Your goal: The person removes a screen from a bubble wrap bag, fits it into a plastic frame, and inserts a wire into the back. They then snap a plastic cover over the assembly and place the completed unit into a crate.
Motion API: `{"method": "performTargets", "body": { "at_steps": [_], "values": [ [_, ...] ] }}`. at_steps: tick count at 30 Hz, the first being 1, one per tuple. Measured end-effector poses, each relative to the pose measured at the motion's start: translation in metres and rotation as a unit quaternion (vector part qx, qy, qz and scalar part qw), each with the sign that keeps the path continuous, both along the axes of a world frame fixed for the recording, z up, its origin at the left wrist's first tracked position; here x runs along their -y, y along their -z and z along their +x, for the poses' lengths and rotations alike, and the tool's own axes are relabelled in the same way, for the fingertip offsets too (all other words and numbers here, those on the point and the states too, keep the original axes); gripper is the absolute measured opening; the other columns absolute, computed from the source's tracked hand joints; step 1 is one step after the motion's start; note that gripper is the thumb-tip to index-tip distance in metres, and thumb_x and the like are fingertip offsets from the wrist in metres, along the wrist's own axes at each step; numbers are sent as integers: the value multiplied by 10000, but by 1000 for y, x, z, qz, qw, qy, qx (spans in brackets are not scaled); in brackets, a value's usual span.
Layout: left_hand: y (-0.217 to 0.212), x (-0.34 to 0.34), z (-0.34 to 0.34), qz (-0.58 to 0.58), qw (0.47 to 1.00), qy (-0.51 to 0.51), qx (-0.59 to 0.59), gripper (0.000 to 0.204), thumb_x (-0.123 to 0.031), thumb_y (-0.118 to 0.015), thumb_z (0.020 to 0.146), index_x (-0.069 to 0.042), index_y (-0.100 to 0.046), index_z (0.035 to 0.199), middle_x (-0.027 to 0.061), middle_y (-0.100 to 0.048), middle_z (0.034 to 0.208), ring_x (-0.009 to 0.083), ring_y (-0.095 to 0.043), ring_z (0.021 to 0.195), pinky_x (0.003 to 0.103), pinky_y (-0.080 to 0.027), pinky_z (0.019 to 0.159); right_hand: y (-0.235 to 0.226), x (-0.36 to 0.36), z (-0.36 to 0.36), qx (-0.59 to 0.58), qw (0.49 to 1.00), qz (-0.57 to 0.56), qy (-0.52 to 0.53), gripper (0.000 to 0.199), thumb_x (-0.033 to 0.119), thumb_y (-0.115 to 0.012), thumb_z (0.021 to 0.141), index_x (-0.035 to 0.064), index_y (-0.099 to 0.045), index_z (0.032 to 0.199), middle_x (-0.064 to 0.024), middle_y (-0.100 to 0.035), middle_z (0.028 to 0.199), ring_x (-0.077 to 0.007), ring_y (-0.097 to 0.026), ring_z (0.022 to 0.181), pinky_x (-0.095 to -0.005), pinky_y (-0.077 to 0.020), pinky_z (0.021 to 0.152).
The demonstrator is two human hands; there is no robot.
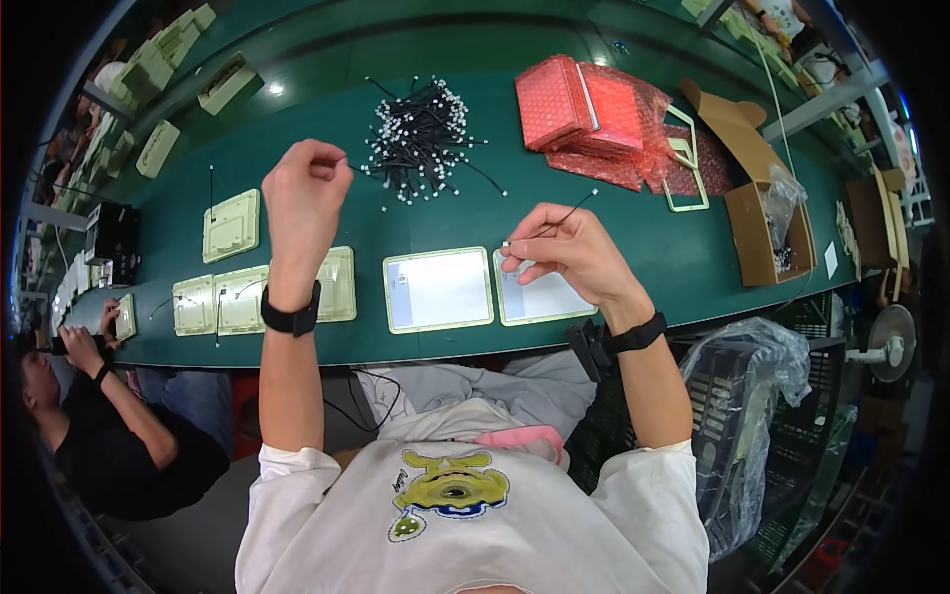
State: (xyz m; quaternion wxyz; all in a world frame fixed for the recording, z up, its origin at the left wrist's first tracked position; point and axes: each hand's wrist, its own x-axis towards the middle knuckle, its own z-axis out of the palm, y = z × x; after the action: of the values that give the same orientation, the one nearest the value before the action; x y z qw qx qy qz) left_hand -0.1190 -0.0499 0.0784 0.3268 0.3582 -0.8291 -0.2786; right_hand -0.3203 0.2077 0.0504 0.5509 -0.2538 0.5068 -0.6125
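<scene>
Near the far middle of the table lies a tangled pile of short black cables [421,139] with white connector ends. My left hand [309,193] is pinched closed just left of it. A thin black cable end shows at its fingertips, running toward the pile. My right hand [566,247] pinches a short black cable [569,212], with one white connector by the fingertips and the other sticking up to the right. Beneath that hand lies a pale-framed panel with a white face [544,301], partly covered. A matching white-faced panel [438,290] lies to its left.
Several cream panels [242,299] with cables lie left, partly behind my left forearm; another panel [232,226] lies beyond. Red bubble-wrap packs [584,114], an empty frame [690,188] and an open cardboard box [752,238] stand right. A co-worker [119,426] sits far left.
</scene>
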Motion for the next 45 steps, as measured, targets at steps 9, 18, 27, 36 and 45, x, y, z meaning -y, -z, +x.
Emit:
{"method": "performTargets", "body": {
  "at_steps": [9, 18, 27, 36, 45],
  "values": [
    [-2, -12, 31, 20, 996, 10, -84, 125, 4, -725, 889, 8, -747, 1012, 81, -733, 867, 182, -708, 740, 305, -566, 688, 14, -3, 4, -60, 997, 50, 19, 80, -16, -761, 912, -49, -720, 973, -131, -761, 917, -223, -783, 912, -315, -660, 717],
    [54, -39, 42, -1, 973, 137, 185, 116, 32, -725, 846, 24, -766, 954, 173, -754, 909, 282, -727, 769, 352, -582, 718, 16, -5, 10, -441, 894, 79, 15, 81, -46, -753, 880, -35, -703, 942, -105, -770, 922, -186, -749, 814, -296, -600, 688],
    [61, -36, 34, -145, 932, 164, 290, 129, 56, -656, 846, 37, -760, 921, 223, -749, 887, 407, -699, 819, 430, -589, 778, 29, -12, 18, -526, 849, 52, -1, 122, -26, -769, 890, -35, -697, 989, -99, -759, 916, -210, -751, 813, -307, -591, 773],
    [23, -25, 52, 321, 938, 117, 66, 84, 5, -747, 910, 75, -730, 953, 123, -753, 874, 224, -775, 861, 312, -605, 804, 34, -14, 21, -571, 821, 15, 0, 121, -59, -765, 890, -22, -705, 988, -97, -761, 915, -207, -758, 828, -303, -594, 778],
    [35, -33, 65, 485, 856, 154, -87, 74, 3, -759, 937, 45, -723, 986, 107, -752, 977, 188, -784, 900, 266, -617, 861, 37, -14, 20, -575, 818, 6, 1, 134, -76, -769, 869, -17, -704, 970, -96, -757, 899, -207, -751, 797, -310, -590, 743]
  ]
}}
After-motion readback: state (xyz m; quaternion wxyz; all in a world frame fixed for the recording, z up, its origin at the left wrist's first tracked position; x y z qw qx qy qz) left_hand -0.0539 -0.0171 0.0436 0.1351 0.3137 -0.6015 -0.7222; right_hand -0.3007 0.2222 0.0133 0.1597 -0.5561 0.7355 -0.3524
